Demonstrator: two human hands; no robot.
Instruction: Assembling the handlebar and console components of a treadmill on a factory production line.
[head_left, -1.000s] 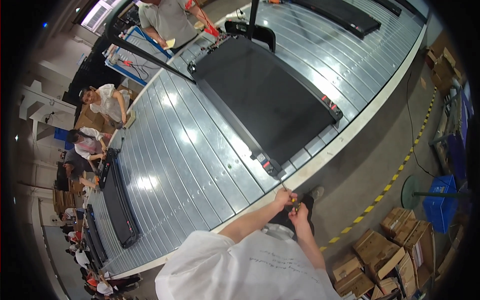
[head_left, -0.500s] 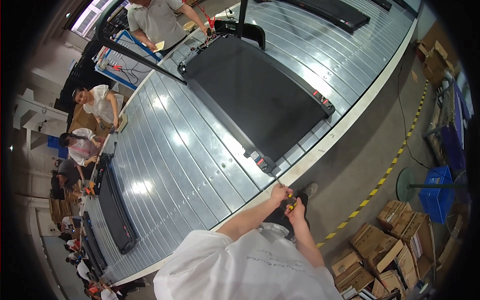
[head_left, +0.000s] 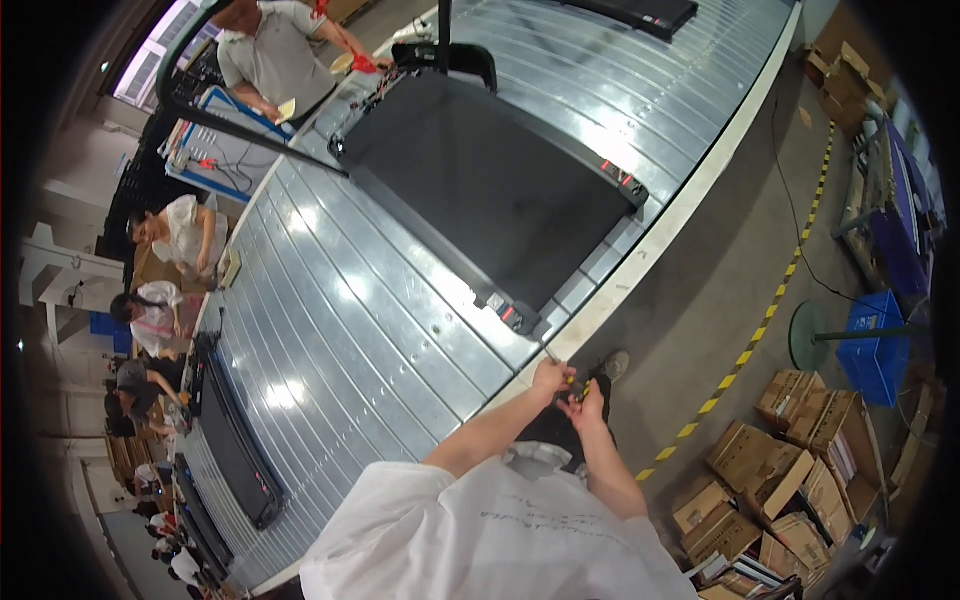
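Left hand point(head_left: 549, 378) and right hand point(head_left: 583, 403) touching, both closed on a small yellow-handled tool point(head_left: 573, 385); exact grip too small to tell. Just ahead: corner of black treadmill deck point(head_left: 500, 200) lying on the ribbed metal conveyor point(head_left: 330, 330). Cardboard boxes point(head_left: 790, 460) well to the right.

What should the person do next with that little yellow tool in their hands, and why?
Probably reach forward and bring the tool to the near corner of the black treadmill. Both hands, left hand and right hand, meet around the small yellow-handled tool at the edge of the metal conveyor, just short of the treadmill's red-marked end cap.
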